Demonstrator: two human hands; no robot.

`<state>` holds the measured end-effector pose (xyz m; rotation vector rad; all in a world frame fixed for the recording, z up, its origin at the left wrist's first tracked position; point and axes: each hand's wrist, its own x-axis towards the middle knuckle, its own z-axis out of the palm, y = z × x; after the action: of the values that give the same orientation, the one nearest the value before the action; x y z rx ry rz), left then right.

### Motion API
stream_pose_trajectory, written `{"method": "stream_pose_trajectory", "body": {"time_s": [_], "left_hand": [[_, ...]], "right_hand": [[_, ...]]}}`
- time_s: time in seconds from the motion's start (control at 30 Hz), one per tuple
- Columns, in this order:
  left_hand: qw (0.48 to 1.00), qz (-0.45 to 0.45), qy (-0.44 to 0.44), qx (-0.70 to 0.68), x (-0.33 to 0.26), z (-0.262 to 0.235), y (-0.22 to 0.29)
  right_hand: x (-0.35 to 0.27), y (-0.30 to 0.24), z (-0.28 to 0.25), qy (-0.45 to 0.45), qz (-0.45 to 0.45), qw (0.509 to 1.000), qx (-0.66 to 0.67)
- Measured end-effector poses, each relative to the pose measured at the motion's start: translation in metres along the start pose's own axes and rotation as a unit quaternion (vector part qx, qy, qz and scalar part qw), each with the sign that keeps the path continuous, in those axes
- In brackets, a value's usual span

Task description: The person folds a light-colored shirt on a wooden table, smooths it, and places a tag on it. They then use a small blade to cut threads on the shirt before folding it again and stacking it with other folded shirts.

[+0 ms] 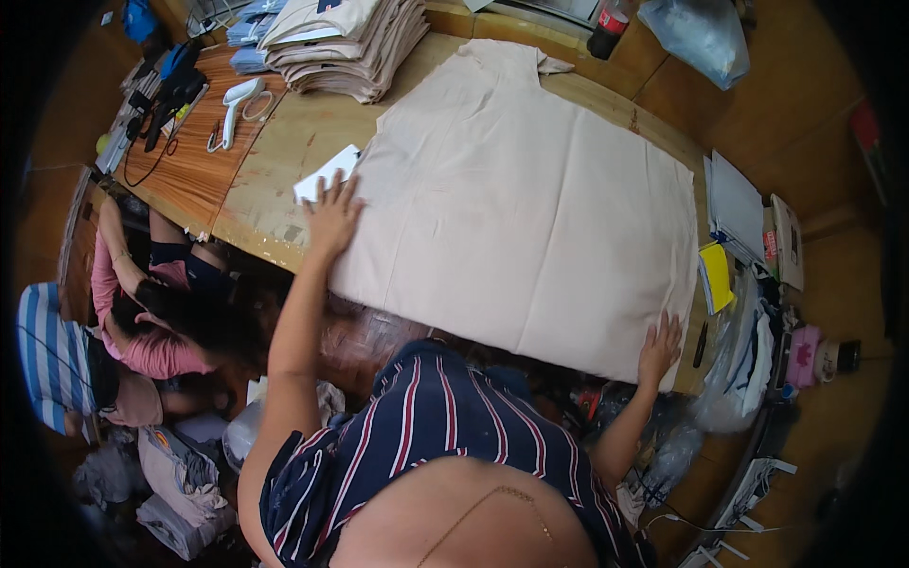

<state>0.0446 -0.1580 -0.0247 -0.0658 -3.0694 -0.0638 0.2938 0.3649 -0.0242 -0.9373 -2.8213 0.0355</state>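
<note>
A large beige garment (516, 199) lies spread flat over the table, its narrower neck end at the far side and some creases running across it. My left hand (333, 216) rests open at the garment's left edge, fingers spread. Its fingertips reach a flat white rectangular piece (327, 172), whose kind I cannot make out. My right hand (660, 352) lies open on the garment's near right corner. Neither hand grips the cloth. Just right of that corner is a thin black pen (701, 345).
A stack of folded beige garments (350, 52) stands far left, near a white handled tool (235, 106). Papers (734, 204) and a yellow sheet (717, 276) lie at right. A dark drink bottle (608, 30) stands behind. Another person in pink sleeves (161, 352) bends at left.
</note>
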Motion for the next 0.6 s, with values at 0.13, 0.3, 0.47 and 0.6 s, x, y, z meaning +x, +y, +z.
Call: {"method": "stream_pose_trajectory", "body": {"time_s": [0.13, 0.3, 0.47, 0.6], "left_hand": [[0.999, -0.028, -0.014, -0.042, 0.028, -0.004, -0.057], [0.988, -0.015, 0.103, -0.117, 0.047, -0.006, -0.013], [0.996, 0.071, 0.005, -0.048, 0.075, -0.001, 0.024], [0.999, 0.030, 0.039, 0.021, 0.099, -0.009, 0.027]], "right_hand": [[-0.023, 0.014, 0.006, -0.018, 0.045, 0.999, 0.000], [-0.015, -0.009, -0.007, 0.011, 0.070, 0.996, -0.054], [0.025, -0.045, -0.008, -0.007, 0.021, 1.000, 0.009], [0.083, -0.024, 0.006, 0.102, 0.034, 0.993, 0.049]]}}
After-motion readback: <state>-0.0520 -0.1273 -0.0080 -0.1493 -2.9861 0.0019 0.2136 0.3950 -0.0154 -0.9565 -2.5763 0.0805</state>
